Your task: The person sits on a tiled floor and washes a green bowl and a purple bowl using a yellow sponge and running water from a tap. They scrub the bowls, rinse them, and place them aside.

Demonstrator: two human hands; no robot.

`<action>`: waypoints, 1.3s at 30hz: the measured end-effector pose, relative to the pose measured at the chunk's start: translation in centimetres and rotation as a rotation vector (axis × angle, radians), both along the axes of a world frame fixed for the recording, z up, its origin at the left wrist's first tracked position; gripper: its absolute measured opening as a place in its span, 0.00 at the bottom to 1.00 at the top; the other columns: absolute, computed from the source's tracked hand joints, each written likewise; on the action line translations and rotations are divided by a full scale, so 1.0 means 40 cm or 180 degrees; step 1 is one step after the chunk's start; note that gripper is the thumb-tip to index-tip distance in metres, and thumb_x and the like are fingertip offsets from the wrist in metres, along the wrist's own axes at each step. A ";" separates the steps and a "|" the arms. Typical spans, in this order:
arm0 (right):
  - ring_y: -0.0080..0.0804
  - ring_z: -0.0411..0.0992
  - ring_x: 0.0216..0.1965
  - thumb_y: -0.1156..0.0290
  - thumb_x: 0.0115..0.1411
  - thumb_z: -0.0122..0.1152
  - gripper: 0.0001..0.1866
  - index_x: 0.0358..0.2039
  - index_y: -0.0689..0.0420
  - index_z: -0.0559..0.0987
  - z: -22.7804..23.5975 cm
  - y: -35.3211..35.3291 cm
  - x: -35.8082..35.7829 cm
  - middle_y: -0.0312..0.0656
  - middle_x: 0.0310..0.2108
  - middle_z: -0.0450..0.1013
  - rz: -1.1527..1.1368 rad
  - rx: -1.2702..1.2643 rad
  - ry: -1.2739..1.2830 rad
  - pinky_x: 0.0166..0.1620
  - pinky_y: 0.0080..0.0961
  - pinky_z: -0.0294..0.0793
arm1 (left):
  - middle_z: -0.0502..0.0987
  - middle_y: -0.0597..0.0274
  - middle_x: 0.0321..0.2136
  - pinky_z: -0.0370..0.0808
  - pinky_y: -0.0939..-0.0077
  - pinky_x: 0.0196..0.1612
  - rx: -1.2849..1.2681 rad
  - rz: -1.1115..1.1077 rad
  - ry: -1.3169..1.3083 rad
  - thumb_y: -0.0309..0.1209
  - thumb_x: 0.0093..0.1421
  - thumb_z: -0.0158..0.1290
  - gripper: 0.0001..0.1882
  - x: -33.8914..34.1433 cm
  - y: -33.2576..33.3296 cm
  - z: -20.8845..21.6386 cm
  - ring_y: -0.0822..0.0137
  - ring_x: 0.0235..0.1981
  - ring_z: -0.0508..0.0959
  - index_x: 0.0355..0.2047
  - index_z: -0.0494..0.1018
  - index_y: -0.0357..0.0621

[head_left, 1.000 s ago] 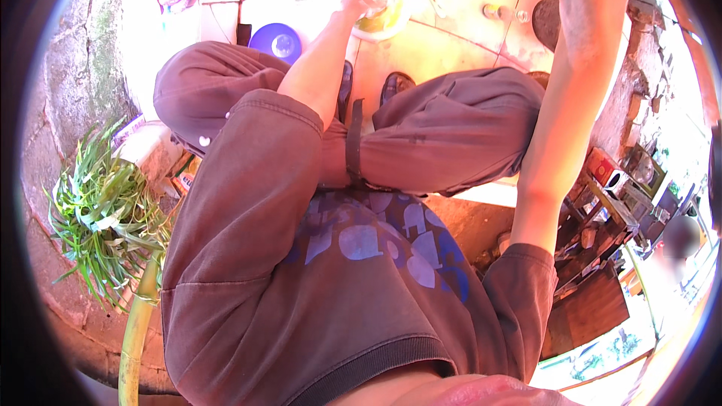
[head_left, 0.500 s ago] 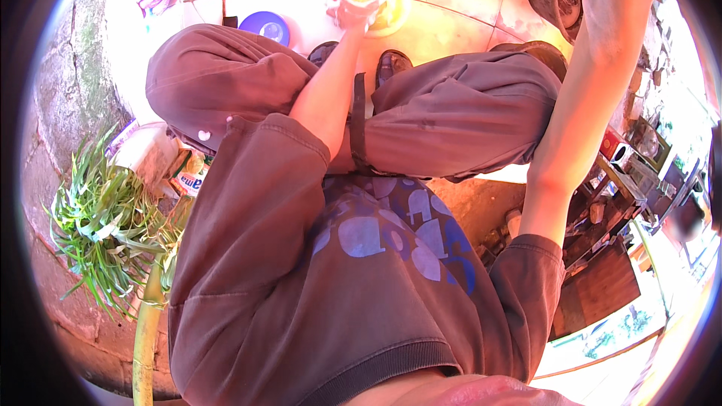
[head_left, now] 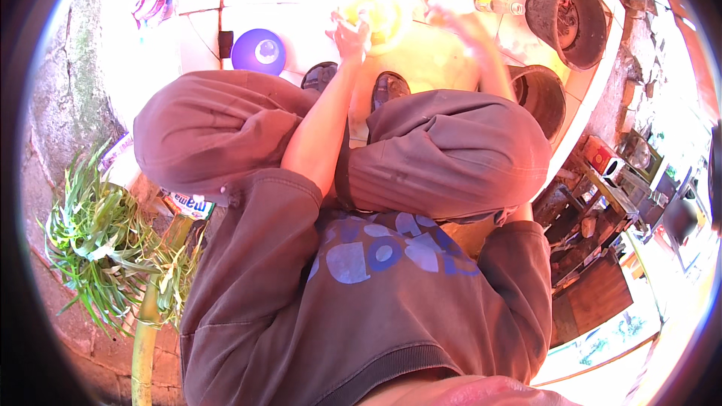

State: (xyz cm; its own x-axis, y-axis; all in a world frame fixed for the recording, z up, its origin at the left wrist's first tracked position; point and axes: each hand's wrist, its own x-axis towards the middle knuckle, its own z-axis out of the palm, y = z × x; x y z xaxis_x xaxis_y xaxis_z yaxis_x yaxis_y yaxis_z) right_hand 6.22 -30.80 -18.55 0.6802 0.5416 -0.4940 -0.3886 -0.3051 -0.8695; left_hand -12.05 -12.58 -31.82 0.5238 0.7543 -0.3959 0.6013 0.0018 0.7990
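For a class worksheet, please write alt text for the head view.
A person's left hand and right hand are near a yellowish bowl, partly washed out by glare. Below are bent knees; a round blue object lies left, dark pots right.

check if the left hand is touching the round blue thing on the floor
Apart. The head view shows pale floor between the left hand and the round blue thing, which lies to the hand's left.

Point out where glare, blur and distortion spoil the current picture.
Head view: glare bleaches the tiles around the left hand; head view: the right hand is smeared and washed out, so its grip cannot be told; head view: the white ledge bends toward the rim, while the shirt shows fairly clearly.
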 end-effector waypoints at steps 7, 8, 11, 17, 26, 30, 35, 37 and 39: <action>0.21 0.72 0.32 0.78 0.58 0.56 0.16 0.48 0.60 0.77 -0.288 0.122 -0.175 0.36 0.33 0.74 -0.1297 0.0120 -0.0913 0.31 0.20 0.72 | 0.69 0.51 0.64 0.58 0.56 0.69 0.0988 -0.0186 -0.0017 0.34 0.66 0.55 0.38 -0.023 -0.037 -0.309 0.59 0.62 0.70 0.71 0.53 0.34; 0.21 0.72 0.33 0.78 0.58 0.55 0.17 0.49 0.60 0.77 -0.292 0.128 -0.178 0.36 0.33 0.74 -0.0977 -0.0178 -0.1472 0.32 0.20 0.72 | 0.68 0.53 0.64 0.60 0.60 0.68 0.0590 0.0101 -0.0619 0.34 0.67 0.54 0.35 -0.024 -0.035 -0.353 0.61 0.61 0.70 0.70 0.54 0.37; 0.22 0.72 0.34 0.79 0.58 0.54 0.19 0.51 0.61 0.76 -0.279 0.122 -0.177 0.36 0.34 0.74 -0.1027 -0.0195 -0.0857 0.33 0.21 0.74 | 0.65 0.56 0.65 0.66 0.68 0.65 -0.0159 0.0400 -0.1410 0.37 0.70 0.49 0.29 -0.026 0.012 -0.448 0.65 0.61 0.69 0.69 0.58 0.44; 0.23 0.73 0.33 0.80 0.58 0.53 0.20 0.52 0.60 0.76 -0.243 0.088 -0.191 0.37 0.34 0.75 -0.1209 0.0305 0.0296 0.34 0.21 0.75 | 0.66 0.55 0.63 0.66 0.69 0.64 0.0460 0.0391 -0.1158 0.41 0.70 0.47 0.30 -0.008 0.007 -0.420 0.63 0.61 0.69 0.68 0.60 0.43; 0.24 0.73 0.32 0.80 0.57 0.53 0.22 0.53 0.60 0.76 -0.213 0.099 -0.182 0.37 0.34 0.75 -0.1222 0.0435 0.0450 0.35 0.21 0.76 | 0.67 0.52 0.64 0.53 0.62 0.66 -0.0060 0.0141 -0.0530 0.41 0.66 0.54 0.38 -0.005 0.029 -0.267 0.60 0.65 0.64 0.71 0.55 0.37; 0.24 0.73 0.32 0.81 0.57 0.52 0.23 0.54 0.60 0.76 -0.219 0.111 -0.182 0.37 0.34 0.75 -0.1249 0.0473 0.0488 0.35 0.21 0.76 | 0.68 0.52 0.63 0.56 0.61 0.65 -0.0167 0.0163 -0.0497 0.42 0.66 0.54 0.37 -0.015 0.047 -0.241 0.60 0.64 0.65 0.70 0.57 0.37; 0.24 0.73 0.32 0.81 0.56 0.52 0.24 0.55 0.60 0.76 -0.234 0.115 -0.179 0.37 0.34 0.76 -0.1263 0.0512 0.0580 0.36 0.21 0.77 | 0.69 0.53 0.62 0.59 0.61 0.64 -0.0371 0.0201 -0.0517 0.43 0.66 0.53 0.36 -0.035 0.060 -0.170 0.60 0.62 0.67 0.69 0.58 0.38; 0.25 0.73 0.32 0.81 0.56 0.52 0.24 0.55 0.60 0.76 -0.240 0.110 -0.172 0.37 0.34 0.76 -0.1257 0.0543 0.0654 0.36 0.21 0.77 | 0.70 0.53 0.61 0.60 0.60 0.63 -0.0459 0.0237 -0.0536 0.44 0.66 0.53 0.35 -0.035 0.063 -0.143 0.59 0.62 0.68 0.68 0.59 0.38; 0.25 0.73 0.31 0.82 0.56 0.52 0.25 0.56 0.60 0.76 -0.245 0.103 -0.161 0.37 0.34 0.76 -0.1211 0.0527 0.0890 0.37 0.22 0.78 | 0.70 0.53 0.61 0.61 0.60 0.63 -0.0556 0.0276 -0.0586 0.44 0.66 0.53 0.35 -0.031 0.065 -0.122 0.59 0.61 0.69 0.68 0.59 0.39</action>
